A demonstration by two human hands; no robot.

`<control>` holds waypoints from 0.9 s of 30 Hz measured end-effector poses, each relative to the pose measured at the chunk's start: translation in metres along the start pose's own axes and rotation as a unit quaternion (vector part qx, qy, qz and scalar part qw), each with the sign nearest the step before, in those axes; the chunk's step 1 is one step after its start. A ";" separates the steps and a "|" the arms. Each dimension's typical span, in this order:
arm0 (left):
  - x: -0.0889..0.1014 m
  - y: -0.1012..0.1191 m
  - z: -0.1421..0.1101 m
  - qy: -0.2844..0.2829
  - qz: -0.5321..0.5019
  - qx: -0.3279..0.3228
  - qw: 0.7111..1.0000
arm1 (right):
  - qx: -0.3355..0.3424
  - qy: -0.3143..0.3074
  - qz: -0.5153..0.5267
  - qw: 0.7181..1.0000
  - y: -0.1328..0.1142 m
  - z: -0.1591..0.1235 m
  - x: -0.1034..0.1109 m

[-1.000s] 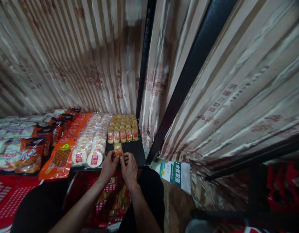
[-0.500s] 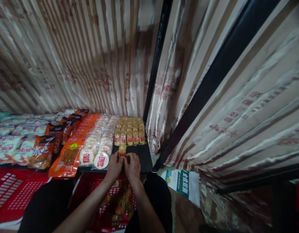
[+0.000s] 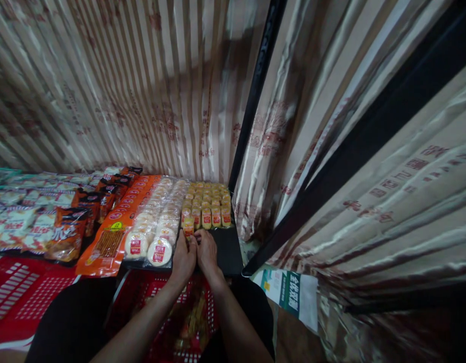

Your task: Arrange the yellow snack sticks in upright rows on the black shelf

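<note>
Small yellow snack packs (image 3: 206, 218) with red labels stand in tight rows on the black shelf (image 3: 227, 249). One such snack pack (image 3: 188, 227) is at the front left corner of these rows, and my left hand (image 3: 184, 259) pinches its near end. Fingers of my right hand (image 3: 207, 252) are curled closed against the pack's right side, and their grip is partly hidden. Left of the rows lie clear-wrapped round white crackers (image 3: 159, 251) in two columns. Beside those is an orange bag of brown sticks (image 3: 110, 242).
Several white and orange snack bags (image 3: 66, 234) fill the shelf's left part. Below are a red basket (image 3: 40, 297) and another red basket (image 3: 138, 290) holding yellowish packs between my knees. A black post (image 3: 255, 96), a slanted black bar (image 3: 342, 136) and striped curtain (image 3: 160, 91) bound the area.
Both hands have moved slightly forward with the snack pack, bringing it from in front of the rows up against their left front corner. The camera view has shifted a little.
</note>
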State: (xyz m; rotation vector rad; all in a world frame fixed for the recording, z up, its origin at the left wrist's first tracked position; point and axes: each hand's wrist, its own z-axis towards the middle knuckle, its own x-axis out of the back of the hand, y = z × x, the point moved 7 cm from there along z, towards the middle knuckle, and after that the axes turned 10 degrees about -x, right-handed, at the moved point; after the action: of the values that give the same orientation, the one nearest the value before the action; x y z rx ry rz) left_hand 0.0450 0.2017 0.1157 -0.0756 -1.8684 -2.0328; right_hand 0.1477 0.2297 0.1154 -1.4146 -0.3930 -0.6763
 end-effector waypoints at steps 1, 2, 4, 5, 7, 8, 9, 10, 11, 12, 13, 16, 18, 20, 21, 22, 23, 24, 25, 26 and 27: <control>0.001 0.001 -0.001 0.010 0.011 0.001 1.000 | -0.002 -0.002 0.003 1.000 0.001 0.001 -0.001; 0.001 0.003 -0.001 0.015 0.020 -0.004 1.000 | -0.004 -0.003 0.006 1.000 0.001 0.002 -0.002; -0.002 0.007 -0.003 0.013 0.025 -0.027 0.999 | -0.011 -0.005 0.006 1.000 0.003 0.004 -0.003; -0.003 0.008 -0.004 0.008 0.025 -0.035 0.999 | -0.015 -0.006 0.002 1.000 0.004 0.005 -0.004; -0.006 0.006 -0.006 0.003 0.025 -0.032 0.999 | -0.018 -0.009 -0.008 1.000 0.003 0.006 -0.004; -0.006 0.005 -0.006 0.004 0.027 -0.025 0.999 | -0.018 -0.010 -0.013 1.000 0.002 0.006 -0.004; -0.006 0.003 -0.006 0.006 0.031 -0.019 0.999 | -0.016 -0.011 -0.015 1.000 0.001 0.007 -0.004; -0.005 0.002 -0.006 0.008 0.035 -0.018 0.999 | -0.011 -0.012 -0.014 1.000 -0.001 0.007 -0.004; -0.005 0.002 -0.006 0.009 0.040 -0.020 0.999 | -0.003 -0.014 -0.010 1.000 -0.003 0.007 -0.004; -0.004 0.002 -0.006 0.010 0.045 -0.024 0.999 | 0.007 -0.018 -0.003 1.000 -0.006 0.008 -0.005; -0.003 0.003 -0.006 0.011 0.051 -0.029 0.998 | 0.018 -0.022 0.004 1.000 -0.008 0.008 -0.005; -0.001 0.006 -0.005 0.004 0.070 -0.038 0.997 | 0.039 -0.034 0.019 0.998 -0.011 0.009 -0.007; -0.002 0.008 -0.005 -0.005 0.083 -0.046 0.995 | 0.040 -0.040 0.022 0.998 -0.010 0.010 -0.009; -0.002 0.009 -0.005 -0.009 0.095 -0.055 0.994 | 0.042 -0.044 0.021 0.998 -0.010 0.011 -0.010; -0.002 0.009 -0.004 -0.009 0.101 -0.058 0.993 | 0.044 -0.045 0.022 0.998 -0.009 0.011 -0.011; -0.001 0.009 -0.004 -0.008 0.109 -0.059 0.992 | 0.046 -0.045 0.022 0.998 -0.009 0.011 -0.011; -0.001 0.008 -0.004 -0.007 0.117 -0.061 0.991 | 0.047 -0.044 0.022 0.998 -0.009 0.011 -0.011; -0.001 0.008 -0.004 -0.006 0.125 -0.063 0.990 | 0.047 -0.043 0.023 0.998 -0.009 0.011 -0.011; -0.001 0.008 -0.004 -0.006 0.131 -0.066 0.989 | 0.048 -0.043 0.023 0.998 -0.009 0.011 -0.011; -0.001 0.009 -0.004 -0.009 0.136 -0.069 0.988 | 0.049 -0.043 0.024 0.998 -0.010 0.011 -0.010; -0.002 0.009 -0.004 -0.014 0.138 -0.072 0.988 | 0.051 -0.043 0.025 0.997 -0.011 0.011 -0.010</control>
State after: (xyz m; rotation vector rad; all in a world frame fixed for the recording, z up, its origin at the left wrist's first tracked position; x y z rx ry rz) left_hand 0.0503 0.1975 0.1227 -0.3814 -1.6212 -1.9764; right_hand 0.1345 0.2420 0.1185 -1.3546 -0.4528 -0.5476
